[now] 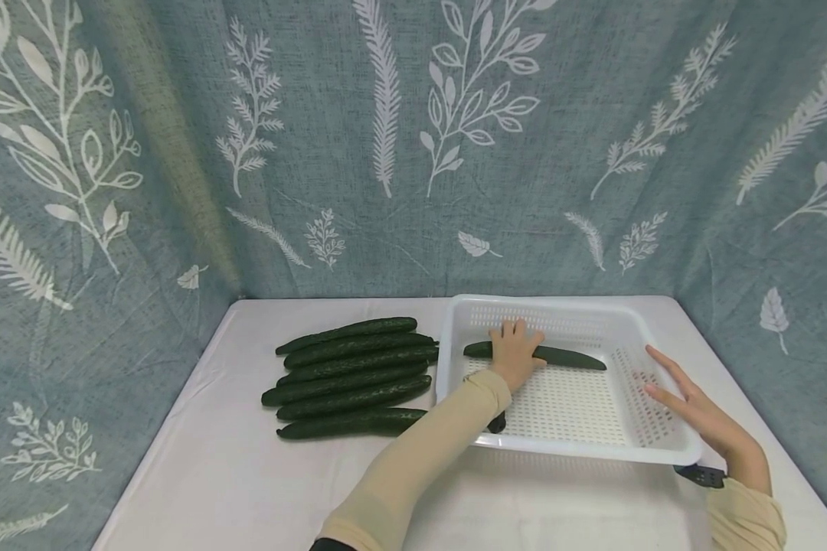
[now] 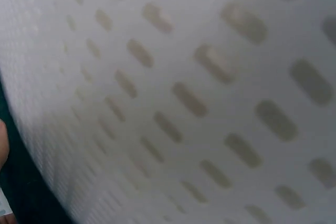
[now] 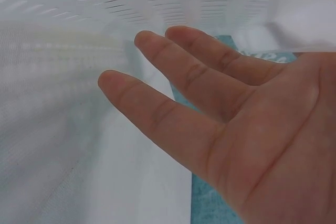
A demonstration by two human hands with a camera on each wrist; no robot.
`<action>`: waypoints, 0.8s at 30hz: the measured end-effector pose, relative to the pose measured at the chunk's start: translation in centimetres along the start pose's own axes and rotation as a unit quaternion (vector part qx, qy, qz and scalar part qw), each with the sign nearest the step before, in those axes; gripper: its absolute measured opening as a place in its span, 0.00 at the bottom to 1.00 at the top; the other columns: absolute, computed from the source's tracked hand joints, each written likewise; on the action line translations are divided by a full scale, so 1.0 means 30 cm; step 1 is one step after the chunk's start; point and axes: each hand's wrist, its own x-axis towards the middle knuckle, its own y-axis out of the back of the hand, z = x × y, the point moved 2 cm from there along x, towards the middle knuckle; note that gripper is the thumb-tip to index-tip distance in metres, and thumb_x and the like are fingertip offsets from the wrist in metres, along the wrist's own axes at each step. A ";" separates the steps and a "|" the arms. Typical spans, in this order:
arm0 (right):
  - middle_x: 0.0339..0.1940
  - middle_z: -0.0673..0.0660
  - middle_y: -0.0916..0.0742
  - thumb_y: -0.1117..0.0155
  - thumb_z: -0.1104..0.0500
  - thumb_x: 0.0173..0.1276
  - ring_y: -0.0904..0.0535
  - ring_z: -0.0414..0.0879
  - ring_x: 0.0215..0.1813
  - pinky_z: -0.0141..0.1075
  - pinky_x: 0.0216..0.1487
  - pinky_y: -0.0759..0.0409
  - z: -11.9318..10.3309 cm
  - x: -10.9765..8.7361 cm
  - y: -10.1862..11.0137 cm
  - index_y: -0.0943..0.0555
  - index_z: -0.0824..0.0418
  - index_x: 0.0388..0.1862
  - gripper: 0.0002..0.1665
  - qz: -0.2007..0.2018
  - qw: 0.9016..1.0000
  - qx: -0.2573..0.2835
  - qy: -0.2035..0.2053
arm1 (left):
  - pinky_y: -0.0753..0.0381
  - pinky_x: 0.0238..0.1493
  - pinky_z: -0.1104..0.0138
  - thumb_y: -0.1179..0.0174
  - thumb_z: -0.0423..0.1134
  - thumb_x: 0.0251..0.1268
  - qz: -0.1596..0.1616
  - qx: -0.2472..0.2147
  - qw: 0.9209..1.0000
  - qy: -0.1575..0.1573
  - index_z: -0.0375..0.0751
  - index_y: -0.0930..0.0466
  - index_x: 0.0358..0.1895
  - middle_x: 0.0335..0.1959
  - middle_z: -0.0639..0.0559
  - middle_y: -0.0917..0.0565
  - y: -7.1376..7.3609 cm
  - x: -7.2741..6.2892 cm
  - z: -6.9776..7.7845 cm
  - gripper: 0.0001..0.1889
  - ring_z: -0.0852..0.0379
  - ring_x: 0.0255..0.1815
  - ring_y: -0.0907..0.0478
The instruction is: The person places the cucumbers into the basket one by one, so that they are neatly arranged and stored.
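In the head view my left hand [image 1: 513, 356] reaches into a white plastic basket [image 1: 558, 442] and grips a dark green cucumber [image 1: 570, 358], with fingers over its far side and thumb on the near side. The left wrist view shows the basket's slotted floor [image 2: 220, 124] close up, with the dark cucumber [image 2: 31, 182] along the left edge. My right hand [image 1: 703, 409] is at the basket's right wall, thumb and fingers apart. From the right wrist, its extended fingers [image 3: 163, 114] show below the slotted wall, outside the basket, holding nothing.
Several cucumbers [image 1: 351, 383] lie side by side on the white-covered table [image 1: 248, 490], left of the basket. A blue-green curtain with white leaf prints [image 1: 400, 229] hangs behind and at both sides. Dark wrist devices [image 1: 701, 475] sit at both wrists.
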 end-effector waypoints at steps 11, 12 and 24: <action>0.71 0.77 0.53 0.55 0.50 0.74 0.40 0.80 0.60 0.52 0.40 0.20 -0.002 0.002 -0.009 0.68 0.41 0.75 0.42 0.010 1.000 -0.008 -0.006 | 0.38 0.59 0.54 0.59 0.66 0.64 -0.059 -0.057 0.997 0.013 0.69 0.40 0.64 0.61 0.54 0.37 0.031 -0.004 -0.009 0.25 0.52 0.62 0.41; 0.71 0.76 0.53 0.55 0.50 0.74 0.40 0.80 0.60 0.53 0.40 0.21 -0.002 0.002 -0.010 0.68 0.41 0.75 0.42 0.009 1.000 -0.006 -0.007 | 0.38 0.60 0.53 0.59 0.66 0.65 -0.061 -0.065 0.996 0.014 0.69 0.39 0.64 0.61 0.54 0.37 0.034 -0.005 -0.009 0.25 0.52 0.62 0.41; 0.71 0.76 0.53 0.54 0.51 0.74 0.40 0.80 0.60 0.55 0.40 0.21 -0.011 0.001 -0.012 0.67 0.42 0.75 0.42 0.010 1.000 0.001 -0.004 | 0.39 0.61 0.52 0.56 0.63 0.66 -0.040 -0.119 0.992 -0.014 0.65 0.34 0.59 0.60 0.52 0.34 0.122 -0.020 0.000 0.21 0.50 0.64 0.41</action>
